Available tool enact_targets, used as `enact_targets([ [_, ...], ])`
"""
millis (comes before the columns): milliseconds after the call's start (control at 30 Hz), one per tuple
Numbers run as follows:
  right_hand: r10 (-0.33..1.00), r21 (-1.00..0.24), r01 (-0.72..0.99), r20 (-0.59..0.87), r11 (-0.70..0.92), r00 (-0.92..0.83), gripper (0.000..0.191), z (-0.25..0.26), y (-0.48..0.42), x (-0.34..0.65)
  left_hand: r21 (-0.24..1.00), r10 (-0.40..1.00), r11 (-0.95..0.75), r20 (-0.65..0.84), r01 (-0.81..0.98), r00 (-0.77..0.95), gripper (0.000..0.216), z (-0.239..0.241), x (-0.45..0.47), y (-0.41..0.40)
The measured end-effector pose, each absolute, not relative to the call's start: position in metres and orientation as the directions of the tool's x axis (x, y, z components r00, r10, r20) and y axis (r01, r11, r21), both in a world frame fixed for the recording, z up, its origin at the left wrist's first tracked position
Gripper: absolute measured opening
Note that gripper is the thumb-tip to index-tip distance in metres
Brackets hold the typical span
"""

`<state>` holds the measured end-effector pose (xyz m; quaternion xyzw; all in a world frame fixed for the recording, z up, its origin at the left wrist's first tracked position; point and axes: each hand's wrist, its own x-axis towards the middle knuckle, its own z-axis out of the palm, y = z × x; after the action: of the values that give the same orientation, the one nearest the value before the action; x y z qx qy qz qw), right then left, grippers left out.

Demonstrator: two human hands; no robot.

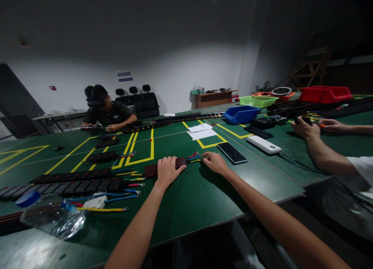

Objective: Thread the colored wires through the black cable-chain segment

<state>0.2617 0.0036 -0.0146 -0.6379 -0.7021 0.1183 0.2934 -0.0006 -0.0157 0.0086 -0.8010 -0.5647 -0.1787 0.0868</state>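
Observation:
A short dark red strip (pixel 150 171) lies on the green table in front of me. My left hand (pixel 168 169) is wrapped over its middle, thumb along the right end. Red, blue and yellow-green wires (pixel 193 158) run out of that right end. My right hand (pixel 215 162) pinches at the tips of these wires; its fingertips partly hide them. To the left lie long black segmented strips (pixel 75 186) whose coloured wires end in metal ring lugs (pixel 138 192). A shorter black strip (pixel 101 156) with wires rests behind them.
A clear bottle (pixel 54 218) is at front left. A phone (pixel 232 152), a white power bank (pixel 264 144) with a cable, and papers (pixel 202 131) lie nearby. Beyond stands a blue bin (pixel 241 114). One co-worker's hands (pixel 307 127) work at right; another person (pixel 109 113) sits opposite.

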Motion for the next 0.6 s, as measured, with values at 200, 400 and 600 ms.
enact_targets([
  [200, 0.920, -0.666, 0.671, 0.388, 0.326, -0.062, 0.031, -0.016, 0.008, 0.264, 0.056, 0.882, -0.337, 0.368, 0.940, 0.294, 0.065, 0.009, 0.000, -0.016],
  [400, 0.953, -0.588, 0.790, 0.302, 0.174, 0.015, 0.036, -0.013, 0.003, 0.256, 0.024, 0.874, -0.330, 0.384, 0.944, 0.296, 0.064, 0.009, 0.000, -0.016],
  [600, 0.928, -0.580, 0.744, 0.343, 0.332, -0.147, 0.047, -0.019, 0.006, 0.255, 0.026, 0.866, -0.344, 0.396, 0.939, 0.306, 0.063, 0.008, 0.000, -0.015],
])
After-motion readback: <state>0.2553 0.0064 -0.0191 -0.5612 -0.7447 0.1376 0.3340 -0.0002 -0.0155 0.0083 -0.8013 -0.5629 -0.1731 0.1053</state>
